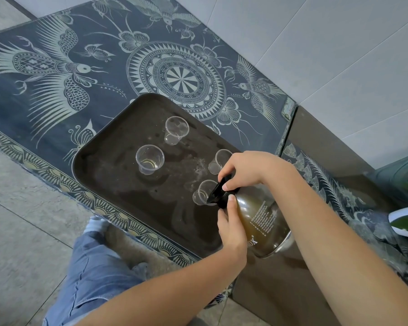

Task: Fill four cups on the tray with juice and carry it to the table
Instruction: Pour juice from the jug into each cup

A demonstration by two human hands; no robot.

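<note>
The carafe (262,222) lies tilted, its spout pointing left over the nearest cup (204,192); the right hand (245,169) clasps its top and the left hand (231,231) grips its neck.

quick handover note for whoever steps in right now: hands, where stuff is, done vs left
Left hand grips the body of the tilted glass carafe of brown juice; right hand grips its black lid.
It tips over the nearest clear plastic cup on the dark brown tray.
Done: left cup holds a little juice.
Left: far cup and right cup look empty; fill all four, carry the tray.
</note>
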